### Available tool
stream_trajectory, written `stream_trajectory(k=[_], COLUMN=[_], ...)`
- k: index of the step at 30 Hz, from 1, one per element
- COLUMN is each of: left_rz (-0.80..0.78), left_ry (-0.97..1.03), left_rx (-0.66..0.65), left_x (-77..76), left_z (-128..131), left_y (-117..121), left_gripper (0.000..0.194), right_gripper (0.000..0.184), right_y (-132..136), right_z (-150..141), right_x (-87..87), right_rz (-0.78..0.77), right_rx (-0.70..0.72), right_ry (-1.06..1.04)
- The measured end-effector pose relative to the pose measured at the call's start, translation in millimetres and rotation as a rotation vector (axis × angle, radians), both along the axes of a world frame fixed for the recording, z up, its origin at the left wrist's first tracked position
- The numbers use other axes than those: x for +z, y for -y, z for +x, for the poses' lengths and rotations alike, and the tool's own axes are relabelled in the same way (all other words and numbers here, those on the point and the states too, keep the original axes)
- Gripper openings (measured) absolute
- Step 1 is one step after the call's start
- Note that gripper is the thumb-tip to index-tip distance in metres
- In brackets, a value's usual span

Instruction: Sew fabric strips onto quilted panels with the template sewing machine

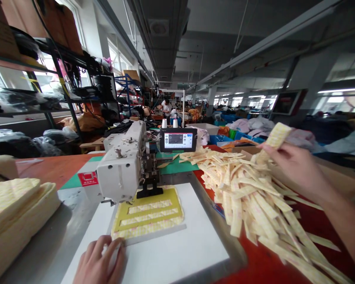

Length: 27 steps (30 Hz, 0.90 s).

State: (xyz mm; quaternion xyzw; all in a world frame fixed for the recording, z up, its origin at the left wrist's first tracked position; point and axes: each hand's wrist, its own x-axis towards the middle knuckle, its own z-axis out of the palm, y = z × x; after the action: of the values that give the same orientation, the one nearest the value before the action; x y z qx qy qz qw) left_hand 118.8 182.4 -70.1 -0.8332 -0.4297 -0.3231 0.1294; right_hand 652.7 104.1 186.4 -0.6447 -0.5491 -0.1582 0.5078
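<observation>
Your right hand point(296, 169) pinches a quilted strip point(274, 140) above the heaped strips point(248, 197), right of frame. Left hand point(99, 262) lies loosely open, fingertips at the yellow template point(148, 213) on the white board point(177, 252), below the sewing machine point(121, 165).

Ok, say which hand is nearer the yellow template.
Left. The left hand is by the yellow template; the right hand is far right, above the fabric strips.
</observation>
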Motion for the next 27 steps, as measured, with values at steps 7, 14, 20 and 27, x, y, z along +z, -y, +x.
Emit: stream_trajectory(k=[7, 14, 20, 27], left_rz=[-0.127, -0.897, -1.222, -1.138], left_ry=[0.201, 0.633, 0.864, 0.837], left_rx=[-0.121, -0.497, -0.574, -0.539], left_x=[39.6, 37.4, 7.1, -4.4], left_z=[40, 116, 211, 307], left_y=[26, 38, 19, 6], left_gripper=[0.024, 0.057, 0.051, 0.025], right_gripper=[0.038, 0.037, 0.043, 0.035], right_y=[-20, -73, -80, -70], right_z=[-137, -206, -184, -140], right_x=[-12.3, -101.2, -109.4, -74.2], right_rz=[-0.001, -0.405, -0.350, -0.091], right_rx=[0.498, 0.838, 0.779, 0.545], right_ry=[-0.207, -0.358, -0.461, -0.310])
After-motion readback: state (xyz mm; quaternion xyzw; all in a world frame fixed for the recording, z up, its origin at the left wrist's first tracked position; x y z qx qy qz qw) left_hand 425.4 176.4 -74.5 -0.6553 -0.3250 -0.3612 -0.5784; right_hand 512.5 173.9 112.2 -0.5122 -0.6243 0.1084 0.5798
